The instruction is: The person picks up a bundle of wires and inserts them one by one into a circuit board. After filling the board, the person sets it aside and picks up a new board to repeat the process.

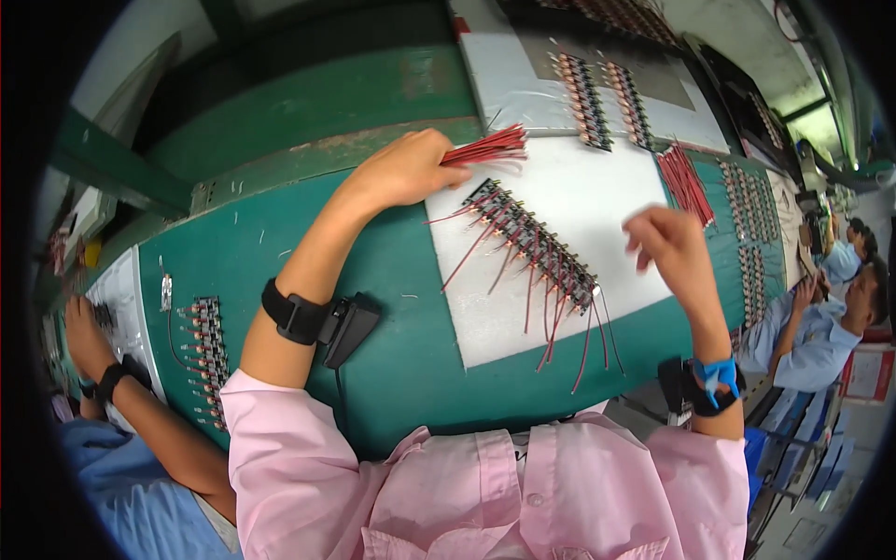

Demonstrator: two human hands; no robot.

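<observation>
Our left hand (pixel 411 173) has its fingers closed around a bundle of red wires (pixel 490 147) at the far left corner of the white sheet (pixel 495 327). Below it, the board strip (pixel 532 233) slants across the sheet toward the near right corner, its loose wires trailing past the near edge. Our right hand (pixel 667 238) hovers by the right edge, fingers curled; we cannot tell whether they pinch anything.

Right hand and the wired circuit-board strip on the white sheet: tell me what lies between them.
In the head view, only a bare stretch of the white sheet shows between the right hand and the wired circuit-board strip.
</observation>
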